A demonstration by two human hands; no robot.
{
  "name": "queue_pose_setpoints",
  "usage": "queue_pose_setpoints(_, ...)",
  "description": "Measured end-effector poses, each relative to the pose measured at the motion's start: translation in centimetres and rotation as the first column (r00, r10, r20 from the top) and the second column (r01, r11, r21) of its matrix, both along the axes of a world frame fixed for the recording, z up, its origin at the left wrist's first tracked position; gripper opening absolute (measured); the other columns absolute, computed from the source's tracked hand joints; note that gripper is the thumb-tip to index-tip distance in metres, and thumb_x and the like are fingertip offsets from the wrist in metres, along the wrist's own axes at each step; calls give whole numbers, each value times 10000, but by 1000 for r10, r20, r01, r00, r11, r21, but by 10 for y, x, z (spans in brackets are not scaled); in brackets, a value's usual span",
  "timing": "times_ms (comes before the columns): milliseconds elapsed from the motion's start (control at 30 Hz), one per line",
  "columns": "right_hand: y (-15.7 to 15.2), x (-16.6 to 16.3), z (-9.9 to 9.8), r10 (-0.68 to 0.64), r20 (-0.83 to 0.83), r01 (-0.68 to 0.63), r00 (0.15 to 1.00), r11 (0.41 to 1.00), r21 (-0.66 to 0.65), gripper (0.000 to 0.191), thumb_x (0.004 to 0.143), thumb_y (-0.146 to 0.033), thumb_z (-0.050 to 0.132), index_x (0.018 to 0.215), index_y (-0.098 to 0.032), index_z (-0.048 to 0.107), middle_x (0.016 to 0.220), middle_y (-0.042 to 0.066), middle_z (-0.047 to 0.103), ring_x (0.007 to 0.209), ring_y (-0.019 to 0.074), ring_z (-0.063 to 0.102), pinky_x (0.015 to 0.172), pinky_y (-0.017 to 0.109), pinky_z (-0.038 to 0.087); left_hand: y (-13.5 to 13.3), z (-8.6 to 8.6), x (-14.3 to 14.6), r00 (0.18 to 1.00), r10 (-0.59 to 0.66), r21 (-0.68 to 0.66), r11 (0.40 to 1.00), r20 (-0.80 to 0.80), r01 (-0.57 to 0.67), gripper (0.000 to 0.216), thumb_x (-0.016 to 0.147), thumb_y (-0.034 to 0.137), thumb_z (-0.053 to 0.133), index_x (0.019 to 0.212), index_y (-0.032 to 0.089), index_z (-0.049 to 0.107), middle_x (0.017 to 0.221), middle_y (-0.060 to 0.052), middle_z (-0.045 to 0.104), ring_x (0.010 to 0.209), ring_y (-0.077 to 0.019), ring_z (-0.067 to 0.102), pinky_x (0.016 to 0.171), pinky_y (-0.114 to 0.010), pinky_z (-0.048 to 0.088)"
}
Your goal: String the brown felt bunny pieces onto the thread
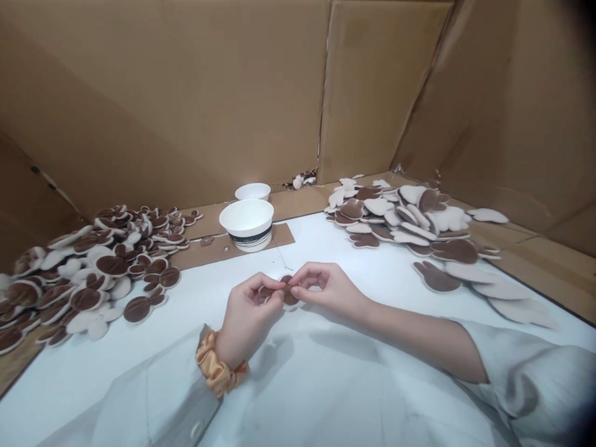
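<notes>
Both my hands meet at the middle of a white table point(354, 372). My left hand point(249, 310), with a golden scrunchie point(216, 366) on its wrist, and my right hand point(323, 287) pinch one small brown-and-cream felt piece point(288, 293) between their fingertips. The fingers of both hands are curled closed on it, and most of the piece is hidden by them. A thin thread point(280, 253) runs from near the piece toward the bowls.
A heap of brown-and-cream round-eared felt pieces point(93, 273) lies at the left. A pile of larger rabbit-shaped pieces point(410, 223) lies at the right. Two white paper bowls point(246, 223) stand on a cardboard strip behind my hands. Cardboard walls point(186, 99) close in the back and sides.
</notes>
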State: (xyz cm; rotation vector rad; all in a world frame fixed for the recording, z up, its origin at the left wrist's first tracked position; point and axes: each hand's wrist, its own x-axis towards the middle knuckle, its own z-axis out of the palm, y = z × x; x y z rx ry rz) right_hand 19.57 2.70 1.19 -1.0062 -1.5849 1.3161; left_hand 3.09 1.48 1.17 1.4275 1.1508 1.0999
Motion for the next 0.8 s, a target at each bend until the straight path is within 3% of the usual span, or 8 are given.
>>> queue_pose_setpoints(167, 0, -1, -1, -14, -44, 12, 999, 998, -63, 169, 694, -297, 633, 728, -136, 596, 697, 48, 637, 669, 154, 603, 618, 275, 458, 1, 2, 0, 999, -9, -6, 1000, -33, 8, 78, 707, 220, 591, 723, 145, 578, 691, -20, 631, 623, -134, 587, 582, -234, 476)
queue_pose_setpoints(367, 5, -1, -8, -17, -186, 1, 982, 996, -88, 185, 723, -302, 609, 817, -153, 554, 800, 44, 635, 731, 145, 614, 682, 292, 476, 3, -2, -4, 991, -108, 11, 994, 79, 107, 230, 719, 229, 601, 932, 175, 535, 1011, -64, 608, 888, -186, 594, 726, -280, 494)
queue_pose_setpoints(633, 1, -1, -7, 92, -141, -100, 986, 994, -48, 242, 696, -245, 641, 917, -163, 585, 851, 49, 635, 736, 155, 620, 692, 322, 503, -1, -1, -6, 997, -75, 5, 997, -3, 75, 116, 728, 208, 575, 832, 165, 548, 793, -32, 635, 731, -159, 604, 642, -252, 480)
queue_pose_setpoints(800, -3, 0, -3, 57, -141, -69, 988, 994, -87, 190, 675, -265, 661, 799, -128, 618, 819, 69, 654, 692, 165, 636, 669, 327, 519, -2, 1, -5, 993, -111, 61, 992, -46, 113, 92, 715, 194, 579, 795, 172, 539, 787, -23, 635, 713, -151, 603, 638, -236, 458)
